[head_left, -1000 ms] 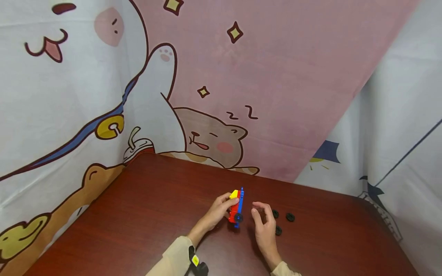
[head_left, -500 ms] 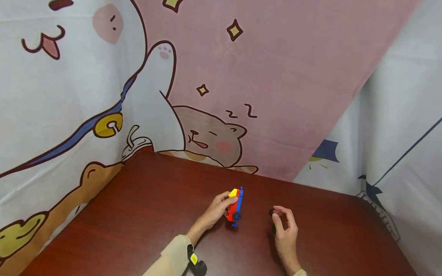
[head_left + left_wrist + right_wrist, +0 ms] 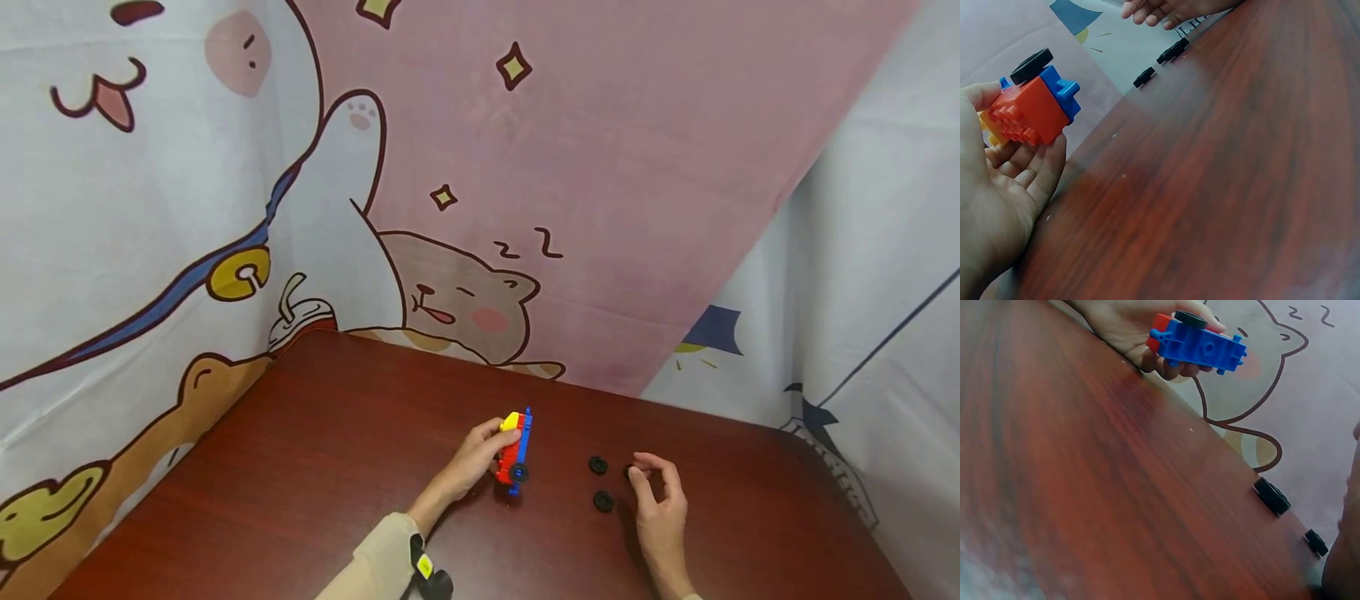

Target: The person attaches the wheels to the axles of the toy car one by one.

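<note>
My left hand (image 3: 474, 461) holds a toy car (image 3: 514, 450) built of red and yellow blocks on a blue base, tipped on its side above the table. One black wheel (image 3: 1032, 66) sits at the car's near end; studs on the red block (image 3: 1035, 112) face the left wrist camera. My right hand (image 3: 662, 508) hovers at the rightmost loose wheel (image 3: 628, 472), thumb and forefinger apart and partly covering it. In the left wrist view the right fingers (image 3: 1147, 11) are above the loose wheels, with nothing between them.
Two more black wheels, a farther wheel (image 3: 597, 465) and a nearer wheel (image 3: 603, 501), lie flat between the hands on the dark red wooden table (image 3: 337, 467). A printed cartoon cloth (image 3: 600, 208) hangs behind the table and along its sides.
My right hand has moved right, past the two nearer wheels to the rightmost one, uncovering those two. The left hand keeps hold of the toy car in nearly the same place.
</note>
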`<state>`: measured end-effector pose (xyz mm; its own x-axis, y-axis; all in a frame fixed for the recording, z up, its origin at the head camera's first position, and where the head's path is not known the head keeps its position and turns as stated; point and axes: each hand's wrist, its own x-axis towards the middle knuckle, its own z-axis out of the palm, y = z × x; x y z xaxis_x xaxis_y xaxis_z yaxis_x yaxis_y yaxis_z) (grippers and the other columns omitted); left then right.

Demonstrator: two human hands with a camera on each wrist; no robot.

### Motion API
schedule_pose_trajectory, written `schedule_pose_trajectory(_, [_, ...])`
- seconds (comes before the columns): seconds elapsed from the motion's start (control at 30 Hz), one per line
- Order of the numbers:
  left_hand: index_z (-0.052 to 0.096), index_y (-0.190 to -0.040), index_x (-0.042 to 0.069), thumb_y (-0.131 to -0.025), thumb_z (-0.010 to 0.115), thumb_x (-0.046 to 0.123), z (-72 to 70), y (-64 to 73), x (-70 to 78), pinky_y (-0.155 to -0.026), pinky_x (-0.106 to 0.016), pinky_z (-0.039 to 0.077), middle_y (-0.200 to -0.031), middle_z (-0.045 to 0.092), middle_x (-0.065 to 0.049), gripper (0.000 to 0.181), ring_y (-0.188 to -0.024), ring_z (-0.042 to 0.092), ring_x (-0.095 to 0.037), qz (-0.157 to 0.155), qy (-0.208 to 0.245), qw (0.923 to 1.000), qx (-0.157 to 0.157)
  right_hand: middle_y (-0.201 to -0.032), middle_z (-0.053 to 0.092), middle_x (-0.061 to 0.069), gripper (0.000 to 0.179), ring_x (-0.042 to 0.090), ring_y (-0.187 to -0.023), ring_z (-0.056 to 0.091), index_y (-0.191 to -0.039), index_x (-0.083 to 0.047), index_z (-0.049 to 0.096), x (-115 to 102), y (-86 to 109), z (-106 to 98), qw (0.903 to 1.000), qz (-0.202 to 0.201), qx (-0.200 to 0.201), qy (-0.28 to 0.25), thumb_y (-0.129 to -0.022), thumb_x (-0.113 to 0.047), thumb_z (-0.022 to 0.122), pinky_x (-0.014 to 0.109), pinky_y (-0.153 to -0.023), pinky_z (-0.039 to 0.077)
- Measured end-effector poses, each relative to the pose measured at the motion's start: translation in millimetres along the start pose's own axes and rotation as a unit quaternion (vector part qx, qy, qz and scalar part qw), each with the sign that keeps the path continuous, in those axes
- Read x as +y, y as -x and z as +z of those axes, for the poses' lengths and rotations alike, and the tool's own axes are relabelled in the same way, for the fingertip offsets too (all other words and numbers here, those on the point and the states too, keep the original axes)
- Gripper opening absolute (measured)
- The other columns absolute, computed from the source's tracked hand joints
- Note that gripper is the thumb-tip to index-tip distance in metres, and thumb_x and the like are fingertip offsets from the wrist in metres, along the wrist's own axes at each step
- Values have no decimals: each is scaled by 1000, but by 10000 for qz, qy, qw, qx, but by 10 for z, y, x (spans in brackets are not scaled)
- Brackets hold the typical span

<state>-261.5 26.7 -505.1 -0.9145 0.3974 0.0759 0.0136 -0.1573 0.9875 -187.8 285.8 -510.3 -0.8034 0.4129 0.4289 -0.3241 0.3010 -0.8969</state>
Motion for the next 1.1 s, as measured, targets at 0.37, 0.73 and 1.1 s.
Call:
schedule_pose_trajectory(0.37, [56, -108, -5, -99, 59, 25, 3, 22, 15, -53, -23, 51, -74, 58, 4, 31, -65, 56, -6, -20, -36, 10000, 23, -111, 56, 10, 29, 9, -92, 48, -114, -4, 50, -1, -14, -5, 9671, 689, -1938, 1499, -88, 2, 60, 23, -77, 41])
schedule_pose_trajectory(0.73, [56, -106, -4, -99, 59, 25, -24, 6, -3, -52, -23, 51, -73, 57, 4, 30, -64, 55, -6, 18, -50, 10000, 68, -112, 48, 7, 36, 17, -100, 41, -112, -11, 52, -18, -102, -99, 9229, 551, -3243, 2003, -80, -2, 68, 30, -82, 38])
schedule_pose_trajectory(1.1, [57, -107, -4, -98, 59, 27, 9, 12, 2, -52, -23, 50, -73, 57, 4, 32, -64, 55, -7, 16, -156, 9998, 84, -114, 55, 2, 36, 8, -96, 46, -118, -16, 62, 2, -255, -323, 8899, 393, -4041, 2080, -85, -18, 76, 25, -77, 41])
